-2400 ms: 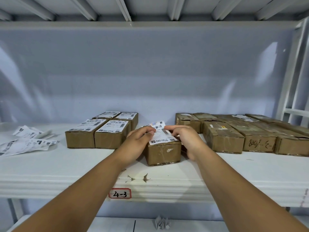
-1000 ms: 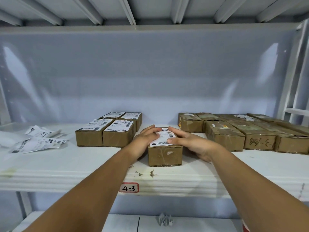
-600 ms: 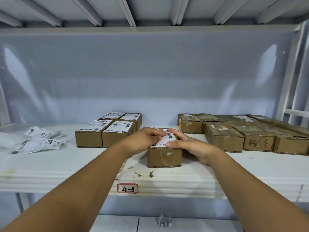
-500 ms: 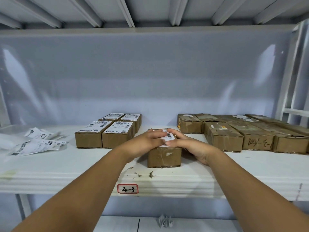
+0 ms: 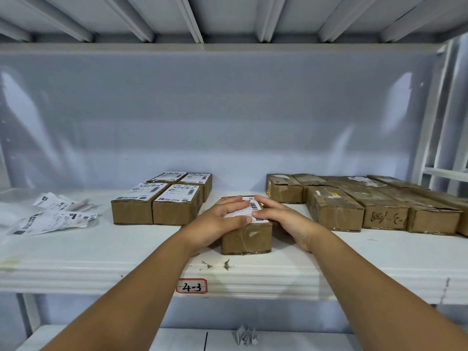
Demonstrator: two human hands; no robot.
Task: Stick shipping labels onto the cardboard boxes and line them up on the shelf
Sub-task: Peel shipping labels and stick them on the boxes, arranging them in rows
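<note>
1. White shelf (image 5: 76, 252) fills our view, with a "4-3" tag (image 5: 191, 286) on its front lip.
2. We see the cardboard box (image 5: 247, 239) near the front edge, mid-shelf, a shipping label (image 5: 254, 206) on top.
3. Our left hand (image 5: 220, 221) and right hand (image 5: 283, 219) lie on the label, fingers straight, pressing it.
4. Four labelled boxes (image 5: 162, 198) sit left, bare boxes (image 5: 354, 206) right, loose labels (image 5: 53, 216) far left.
</note>
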